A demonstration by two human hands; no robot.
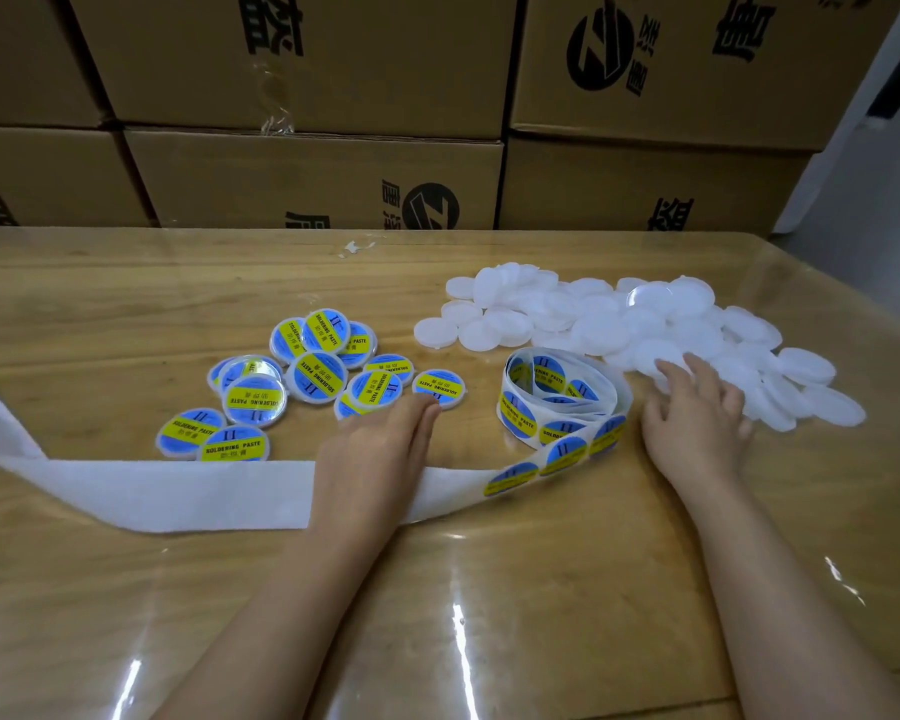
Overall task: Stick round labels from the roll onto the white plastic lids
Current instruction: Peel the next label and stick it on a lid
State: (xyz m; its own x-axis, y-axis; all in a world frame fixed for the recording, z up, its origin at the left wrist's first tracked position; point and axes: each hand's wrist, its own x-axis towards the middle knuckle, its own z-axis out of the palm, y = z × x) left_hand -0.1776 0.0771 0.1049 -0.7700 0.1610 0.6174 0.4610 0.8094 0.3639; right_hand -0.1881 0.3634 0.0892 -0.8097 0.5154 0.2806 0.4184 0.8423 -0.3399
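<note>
- Spent backing strip (178,491) runs under the left grip (380,439), which lies flat and empty; a drag could scatter the labelled lids (302,376) behind.
- Label roll (562,402) stands mid-worktop (126,304); a tug might topple it.
- Right grip (697,413), fingers spread and holding nothing, rests on the white lids (593,314) heaped at right; several may slide.

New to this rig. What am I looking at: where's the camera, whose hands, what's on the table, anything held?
There is no robot here. These are one person's bare hands, filmed by a single wide-angle camera worn on their head and looking down. On the wooden table lie a roll of round labels, its empty white backing strip trailing left, a cluster of labelled lids and a pile of plain white lids. The left hand lies flat across the strip. The right hand rests spread on the plain pile, and no lid is plainly gripped. Cardboard boxes stand behind.
</note>
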